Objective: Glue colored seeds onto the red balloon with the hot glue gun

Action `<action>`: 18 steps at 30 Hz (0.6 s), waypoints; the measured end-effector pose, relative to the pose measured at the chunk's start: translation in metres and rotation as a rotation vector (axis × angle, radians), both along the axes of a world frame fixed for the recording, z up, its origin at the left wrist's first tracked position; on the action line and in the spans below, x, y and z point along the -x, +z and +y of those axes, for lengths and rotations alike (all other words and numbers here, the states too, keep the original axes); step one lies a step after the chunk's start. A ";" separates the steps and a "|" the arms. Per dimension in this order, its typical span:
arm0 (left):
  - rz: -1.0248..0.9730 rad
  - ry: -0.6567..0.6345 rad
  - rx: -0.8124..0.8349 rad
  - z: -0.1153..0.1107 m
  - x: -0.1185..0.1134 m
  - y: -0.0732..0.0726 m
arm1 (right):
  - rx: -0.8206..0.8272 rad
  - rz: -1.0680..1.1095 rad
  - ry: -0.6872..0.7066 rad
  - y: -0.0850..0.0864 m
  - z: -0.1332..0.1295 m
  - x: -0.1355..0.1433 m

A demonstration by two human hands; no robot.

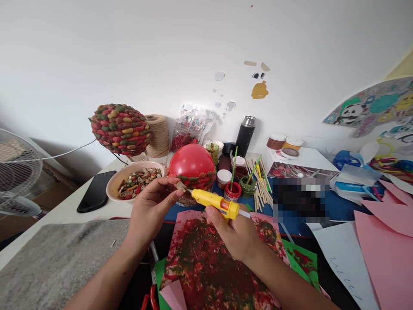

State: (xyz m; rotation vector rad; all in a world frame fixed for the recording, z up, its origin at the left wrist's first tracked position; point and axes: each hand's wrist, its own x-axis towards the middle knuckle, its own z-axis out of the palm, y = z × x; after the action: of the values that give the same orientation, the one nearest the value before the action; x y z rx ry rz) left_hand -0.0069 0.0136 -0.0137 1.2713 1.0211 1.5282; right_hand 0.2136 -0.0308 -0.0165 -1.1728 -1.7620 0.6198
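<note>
My left hand (151, 206) pinches a small tan peanut shell (181, 186) between thumb and fingertips. In my right hand (235, 232) is a yellow hot glue gun (213, 201), its nozzle touching or almost touching the shell; a clear glue stick juts from its back. Just behind them stands a red balloon (192, 161), its lower part ringed with painted peanut shells (196, 181). Left of it, a pale bowl (111, 189) holds many loose shells, some painted. Beneath my hands lies a pink sheet (200, 254) smeared with red and green paint.
Behind the bowl rises a shell-covered ball (121, 129) beside a twine spool (157, 135). Open paint jars (232, 191) with brushes, wooden sticks (261, 189) and a black flask (245, 135) stand right of the balloon. A phone (93, 192), grey cloth (64, 254) and fan (17, 172) are left.
</note>
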 end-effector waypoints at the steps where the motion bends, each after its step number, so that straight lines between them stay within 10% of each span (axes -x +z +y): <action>1: -0.002 0.002 0.000 0.000 0.000 0.000 | 0.000 0.003 0.000 -0.001 0.000 0.000; 18: -0.029 -0.048 0.015 -0.002 -0.005 0.005 | -0.035 0.016 -0.021 -0.003 0.000 0.000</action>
State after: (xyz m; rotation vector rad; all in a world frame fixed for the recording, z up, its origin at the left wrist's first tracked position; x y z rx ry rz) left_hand -0.0021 0.0120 -0.0084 1.2514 0.9754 1.4952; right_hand 0.2137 -0.0312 -0.0192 -1.1578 -1.7385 0.5820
